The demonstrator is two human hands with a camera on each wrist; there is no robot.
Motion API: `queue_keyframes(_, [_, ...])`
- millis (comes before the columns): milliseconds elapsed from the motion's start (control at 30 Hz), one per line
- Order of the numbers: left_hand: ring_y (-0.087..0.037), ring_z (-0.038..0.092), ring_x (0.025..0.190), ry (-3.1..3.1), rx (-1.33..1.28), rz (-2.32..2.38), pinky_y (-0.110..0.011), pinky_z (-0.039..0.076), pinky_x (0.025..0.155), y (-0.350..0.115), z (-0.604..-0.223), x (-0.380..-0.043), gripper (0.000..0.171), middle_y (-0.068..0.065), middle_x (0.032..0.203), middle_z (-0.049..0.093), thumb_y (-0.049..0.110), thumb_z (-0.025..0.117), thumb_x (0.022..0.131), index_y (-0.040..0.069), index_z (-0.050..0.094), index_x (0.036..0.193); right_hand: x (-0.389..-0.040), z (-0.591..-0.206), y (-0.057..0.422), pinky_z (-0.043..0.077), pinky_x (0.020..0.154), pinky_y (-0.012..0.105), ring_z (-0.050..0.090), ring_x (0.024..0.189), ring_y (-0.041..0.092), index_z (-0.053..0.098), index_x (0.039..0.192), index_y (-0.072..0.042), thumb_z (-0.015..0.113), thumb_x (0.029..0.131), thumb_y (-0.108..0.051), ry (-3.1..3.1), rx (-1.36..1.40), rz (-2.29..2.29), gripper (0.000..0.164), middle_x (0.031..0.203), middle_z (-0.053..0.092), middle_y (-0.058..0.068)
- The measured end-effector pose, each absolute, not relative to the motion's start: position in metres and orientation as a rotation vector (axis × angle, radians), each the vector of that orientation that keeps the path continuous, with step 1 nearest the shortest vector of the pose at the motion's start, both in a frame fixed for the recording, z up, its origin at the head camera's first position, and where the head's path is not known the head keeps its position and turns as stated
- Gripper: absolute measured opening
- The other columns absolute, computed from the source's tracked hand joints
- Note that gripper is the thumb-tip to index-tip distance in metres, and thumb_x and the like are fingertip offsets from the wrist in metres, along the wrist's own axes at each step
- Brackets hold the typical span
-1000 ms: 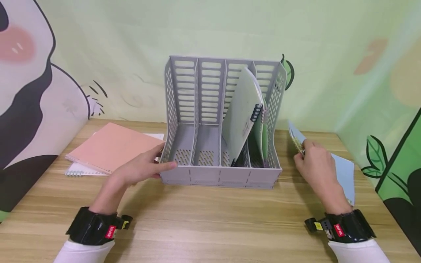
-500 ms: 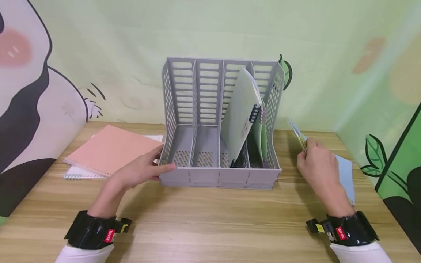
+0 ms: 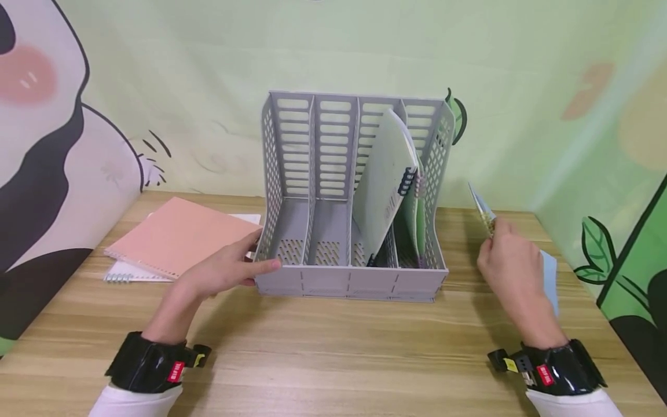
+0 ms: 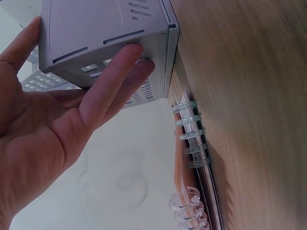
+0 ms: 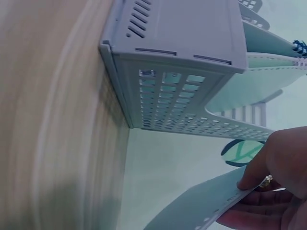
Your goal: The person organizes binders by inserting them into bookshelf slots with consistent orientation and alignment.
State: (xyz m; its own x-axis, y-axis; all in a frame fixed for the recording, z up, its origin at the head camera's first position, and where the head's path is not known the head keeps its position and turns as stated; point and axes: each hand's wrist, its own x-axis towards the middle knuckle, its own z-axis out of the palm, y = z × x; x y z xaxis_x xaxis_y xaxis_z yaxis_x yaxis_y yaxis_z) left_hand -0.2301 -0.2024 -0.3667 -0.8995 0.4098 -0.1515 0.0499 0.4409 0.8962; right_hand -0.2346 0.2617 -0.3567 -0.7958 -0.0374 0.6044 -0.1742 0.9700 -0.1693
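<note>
A grey file rack (image 3: pixel 323 284) with several slots stands mid-table, at the back. Against its front left corner rests my left hand (image 3: pixel 221 266), thumb on the front edge and fairly straight fingers along the side wall, as the left wrist view shows. To the right of the rack, my right hand (image 3: pixel 513 266) pinches a light blue notebook (image 3: pixel 549 278) by its spiral edge between thumb and fingers. The notebook (image 5: pixel 201 201) is tilted up off the table, partly hidden behind that hand. Inside the rack's right half lean a pale spiral notebook (image 3: pixel 383 185) and a green one (image 3: pixel 420 226).
Left of the rack, a peach spiral notebook (image 3: pixel 182 234) lies on a white spiral notebook (image 3: pixel 138 272). A wood-grain table (image 3: pixel 333 359) spreads in front. Behind stands a pale green printed backdrop (image 3: pixel 208 69), close to the rack's rear.
My right hand has shifted a little to the right, and the blue notebook has turned more upright. The left hand has stayed at the rack's corner.
</note>
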Motion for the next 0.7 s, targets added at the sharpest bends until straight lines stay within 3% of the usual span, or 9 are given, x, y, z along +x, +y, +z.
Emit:
queue_keyframes(200, [-0.036,0.053,0.119,2.342,0.393,1.451,-0.038,0.054,0.081,-0.202,-0.367,-0.231,0.086,-0.021,0.146,0.033,0.035,0.065,0.096,0.017,0.01,0.159,-0.231,-0.348,0.262,0.046,0.045,0.048,0.058,0.06,0.044,0.052,0.108,0.014,0.056,0.086,0.008,-2.461,0.122,0.384,0.023,0.082,0.055,0.026])
queue_keyframes(700, [-0.035,0.053,0.119,2.349,0.391,1.437,-0.038,0.054,0.08,-0.202,-0.367,-0.231,0.086,-0.021,0.145,0.034,0.037,0.066,0.096,0.017,0.011,0.159,-0.226,-0.335,0.258,0.051,0.065,0.058,0.061,0.086,0.053,0.052,0.108,0.016,0.057,0.085,0.012,-2.27,0.19,0.484,0.024,0.101,0.059,0.034])
